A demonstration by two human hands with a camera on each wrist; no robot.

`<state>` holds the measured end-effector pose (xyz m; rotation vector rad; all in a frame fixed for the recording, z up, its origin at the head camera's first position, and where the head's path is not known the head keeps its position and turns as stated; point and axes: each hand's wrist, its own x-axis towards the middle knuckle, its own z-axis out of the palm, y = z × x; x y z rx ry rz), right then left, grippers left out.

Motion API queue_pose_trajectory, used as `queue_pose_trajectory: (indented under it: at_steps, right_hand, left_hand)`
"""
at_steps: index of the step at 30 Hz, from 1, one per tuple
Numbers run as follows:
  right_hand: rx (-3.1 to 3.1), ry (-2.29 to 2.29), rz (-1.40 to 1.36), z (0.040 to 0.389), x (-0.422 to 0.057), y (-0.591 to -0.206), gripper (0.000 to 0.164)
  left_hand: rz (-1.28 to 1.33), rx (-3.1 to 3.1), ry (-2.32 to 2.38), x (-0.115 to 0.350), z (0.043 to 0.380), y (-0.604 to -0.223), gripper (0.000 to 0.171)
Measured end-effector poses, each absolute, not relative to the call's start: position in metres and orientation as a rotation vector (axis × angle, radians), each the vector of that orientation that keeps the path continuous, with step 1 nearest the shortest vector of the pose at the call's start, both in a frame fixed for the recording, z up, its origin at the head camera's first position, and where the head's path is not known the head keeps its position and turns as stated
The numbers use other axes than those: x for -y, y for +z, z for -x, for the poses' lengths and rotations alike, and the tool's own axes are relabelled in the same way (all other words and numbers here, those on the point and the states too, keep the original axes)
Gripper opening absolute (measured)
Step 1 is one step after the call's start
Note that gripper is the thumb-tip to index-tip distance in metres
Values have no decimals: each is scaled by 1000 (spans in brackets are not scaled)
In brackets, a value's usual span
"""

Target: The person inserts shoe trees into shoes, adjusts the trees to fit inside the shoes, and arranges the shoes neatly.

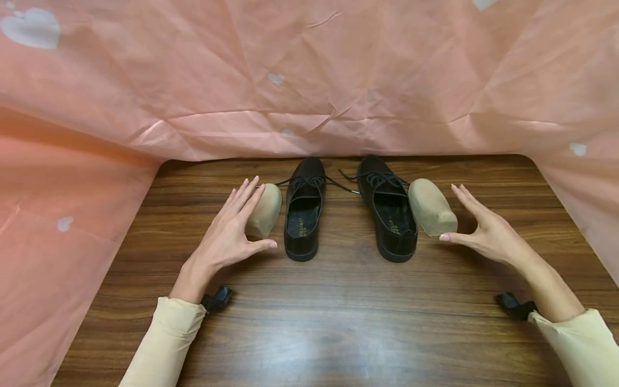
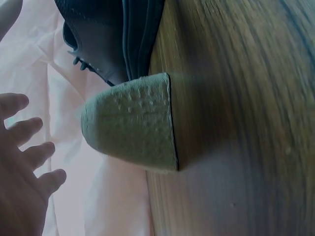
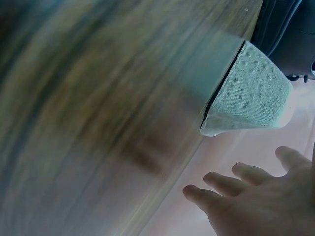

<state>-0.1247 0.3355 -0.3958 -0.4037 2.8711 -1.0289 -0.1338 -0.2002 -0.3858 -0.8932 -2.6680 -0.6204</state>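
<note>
A pair of black lace-up shoes stands side by side, the left shoe (image 1: 302, 248) and the right shoe (image 1: 397, 244), toes toward the back. Outside each lies a beige, toe-shaped, fabric-covered form: the left form (image 1: 269, 207) and the right form (image 1: 429, 204). My left hand (image 1: 226, 232) is spread at the outer side of the left form, overlapping part of it in the head view. At the right form, my right hand (image 1: 493, 235) has its thumb by the lower edge and its fingers apart from the side. Both hands hold nothing.
The shoes and forms sit on a brown wood-grain table (image 1: 338, 301). Pink cloth (image 1: 309, 70) with pale hearts hangs behind and at both sides. Loose black laces (image 1: 342, 185) reach out between the shoes. A black strap piece (image 1: 218, 298) is on the left wrist.
</note>
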Motion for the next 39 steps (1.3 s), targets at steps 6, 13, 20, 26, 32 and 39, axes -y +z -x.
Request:
queue_pose_trajectory:
  at_steps: [6,13,20,26,32,39]
  right_hand:
    - [-2829,-1088,395,125,-335,-398,105]
    - [-2776,-1085,367,128,-332,-396,99]
    - [-2705,-1207,379,135,-335,-397,82]
    - [-2693,-1213,354,137,-335,-397,71]
    - [-2678,-1234,344,139,-333,-396,66]
    - [-2649,-1270,335,141,-333,-396,60]
  left_hand:
    - [931,2609,-670,195,135,-389,117]
    - [970,2527,-783,186,135,-388,109]
    - [997,2502,-824,174,140,-386,101]
    - [1017,2491,-832,166,143,-384,100]
    - [1044,2481,-852,159,144,-384,101]
    - [1070,2459,-826,149,148,-383,102]
